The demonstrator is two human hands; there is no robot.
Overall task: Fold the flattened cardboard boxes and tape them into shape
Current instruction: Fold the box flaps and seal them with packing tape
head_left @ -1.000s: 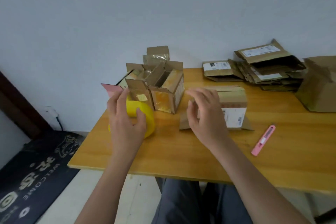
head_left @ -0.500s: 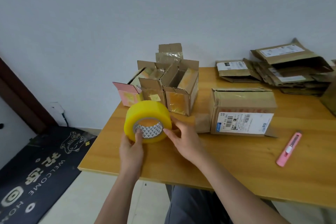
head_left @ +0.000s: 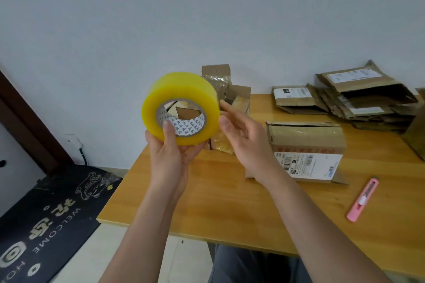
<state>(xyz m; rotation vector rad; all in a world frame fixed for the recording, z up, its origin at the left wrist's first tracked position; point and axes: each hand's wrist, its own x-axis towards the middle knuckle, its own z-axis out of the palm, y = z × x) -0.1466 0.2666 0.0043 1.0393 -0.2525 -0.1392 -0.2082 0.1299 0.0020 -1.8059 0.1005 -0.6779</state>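
Left hand [head_left: 171, 156] grips the yellow tape roll [head_left: 181, 108], thumb hooked into the core, roll held up in the air above the tabletop's [head_left: 230, 202] left edge. Right hand [head_left: 243, 138] has loose, uncurled fingers, fingertips touching the roll's right side. Folded box [head_left: 305, 149] with a shipping label sits mid-tabletop. Flattened boxes [head_left: 345, 101] are stacked at the far right corner. Assembled boxes [head_left: 230, 99] partly hidden behind the roll. Pink utility knife [head_left: 363, 200] lies near the right edge.

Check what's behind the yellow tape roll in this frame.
Behind the tape roll, held up by the left hand, stand open small boxes; cardboard flaps show through its core. The roll covers most of them, so their count is unclear.
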